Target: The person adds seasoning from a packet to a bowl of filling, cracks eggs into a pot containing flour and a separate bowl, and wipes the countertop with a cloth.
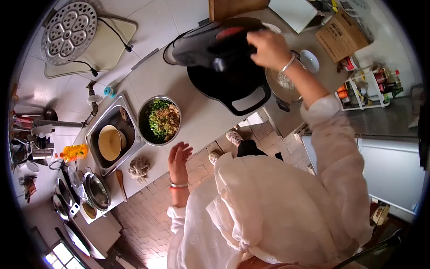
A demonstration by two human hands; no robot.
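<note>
One beige pot [109,143] sits in one steel sink [133,138]; alongside stands one steel bowl [178,130] of chopped greens [155,117]. Near it, our left hand [179,160] hangs, fingers loosely apart. One black lid [201,48] tilts over one black pan [215,87], its edge within our right hand's [270,50] curled fingers.

A glossy black lid with a reddish patch [204,47], blurred, is raised and tilted over the far side of a wide, round black pan [215,85]. The pan sits upright, its dark interior partly exposed.
</note>
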